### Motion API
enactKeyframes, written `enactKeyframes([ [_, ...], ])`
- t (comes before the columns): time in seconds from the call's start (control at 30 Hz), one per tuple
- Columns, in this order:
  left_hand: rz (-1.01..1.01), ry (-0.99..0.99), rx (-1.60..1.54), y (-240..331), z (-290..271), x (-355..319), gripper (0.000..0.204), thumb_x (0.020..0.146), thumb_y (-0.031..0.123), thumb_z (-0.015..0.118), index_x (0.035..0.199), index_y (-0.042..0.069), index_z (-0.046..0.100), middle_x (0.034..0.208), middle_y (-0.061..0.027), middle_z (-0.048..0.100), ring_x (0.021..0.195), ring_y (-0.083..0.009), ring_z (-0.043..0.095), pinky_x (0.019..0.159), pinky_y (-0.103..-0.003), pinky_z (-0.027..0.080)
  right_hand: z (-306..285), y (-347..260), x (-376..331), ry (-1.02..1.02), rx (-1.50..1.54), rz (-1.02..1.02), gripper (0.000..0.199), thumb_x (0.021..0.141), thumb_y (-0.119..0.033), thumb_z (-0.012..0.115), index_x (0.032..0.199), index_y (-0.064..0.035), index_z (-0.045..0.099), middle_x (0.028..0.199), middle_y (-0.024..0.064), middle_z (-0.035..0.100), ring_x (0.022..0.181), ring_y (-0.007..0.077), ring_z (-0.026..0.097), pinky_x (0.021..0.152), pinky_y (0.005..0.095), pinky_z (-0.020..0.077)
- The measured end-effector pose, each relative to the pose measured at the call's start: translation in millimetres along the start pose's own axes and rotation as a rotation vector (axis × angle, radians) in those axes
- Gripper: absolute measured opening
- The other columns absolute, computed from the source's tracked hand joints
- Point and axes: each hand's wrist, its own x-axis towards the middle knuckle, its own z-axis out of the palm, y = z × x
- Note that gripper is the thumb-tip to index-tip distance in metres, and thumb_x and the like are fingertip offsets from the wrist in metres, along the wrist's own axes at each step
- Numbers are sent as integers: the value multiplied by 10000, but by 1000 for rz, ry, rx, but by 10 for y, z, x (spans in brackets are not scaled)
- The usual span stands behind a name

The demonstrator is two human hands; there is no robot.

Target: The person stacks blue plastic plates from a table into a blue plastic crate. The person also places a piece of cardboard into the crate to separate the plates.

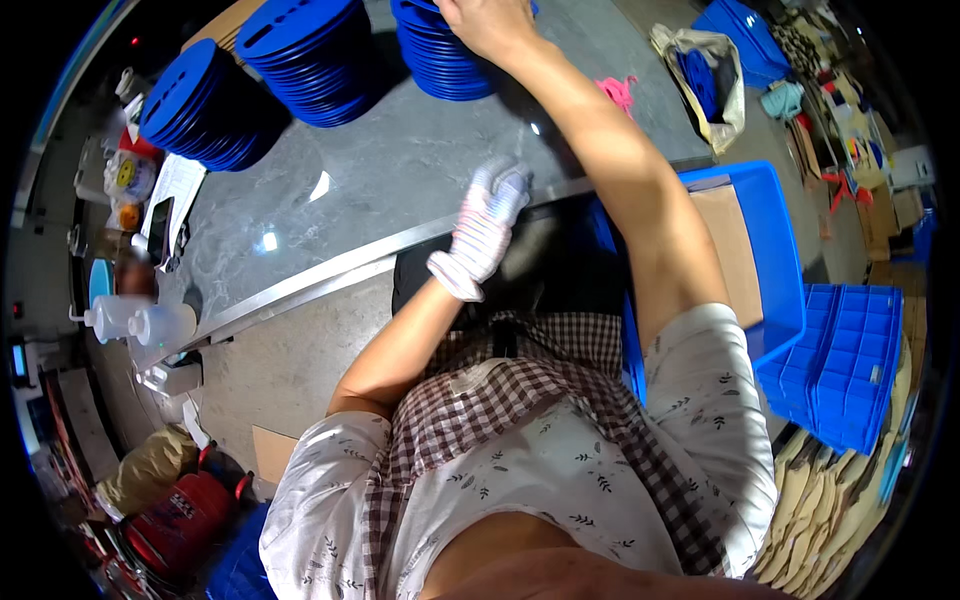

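One gloved left hand [492, 205] unclenched at table edge [345, 263] — bare right hand [492, 22] outstretched at blue disc stack [445, 72], grip unclear.

Stacked discs [305, 65] are blue, the tabletop [380, 165] grey (faintly marbled), the apron [465, 425] brown-checked.

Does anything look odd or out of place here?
Two slight oddities: the left hand is gloved while the right hand looks bare, and a crumpled pink item lies loose on the grey table.
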Motion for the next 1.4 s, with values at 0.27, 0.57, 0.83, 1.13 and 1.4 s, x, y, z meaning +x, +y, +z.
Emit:
enactKeyframes([
  [0.27,-458,-173,-755,64,-325,94,717,950,368,697,1438,-69,404,1397,-254,559,1190,-387,636,922,-495,615,-448,193,-2825,39,269,-172,302,761,-181,692,1053,-226,753,995,21,671,1016,251,602,1039,588,413],
  [0.57,-840,-918,-548,-1142,725,177,301,1010,146,592,1290,36,587,1245,-140,676,1109,-266,683,877,-371,598,-1236,914,-4475,199,696,1215,621,926,-312,710,1438,-14,523,1348,182,609,1226,263,580,1031,388,473],
  [0.83,357,-1560,1285,-1625,1545,-397,244,954,124,614,1187,110,684,1239,-138,689,1113,-333,668,948,-405,550,-1607,1702,-6116,247,584,1376,488,868,-140,712,1341,-62,618,1229,154,686,1108,265,645,955,387,519],
  [1.13,1104,-2162,1773,-1756,1397,-630,239,926,187,625,1135,155,737,1483,-33,545,1355,-215,490,1044,-387,438,-1342,1776,-5969,-169,-39,1226,438,805,-143,686,1227,-23,681,1140,239,713,1074,344,687,944,421,536],
  [1.4,1236,-2015,1853,-1846,1319,-734,383,676,373,840,1030,232,794,1087,71,675,1126,-163,560,916,-338,399,-1012,1895,-5476,-686,-317,1064,300,840,-159,625,1044,28,741,1018,280,708,984,395,706,847,472,570],
])
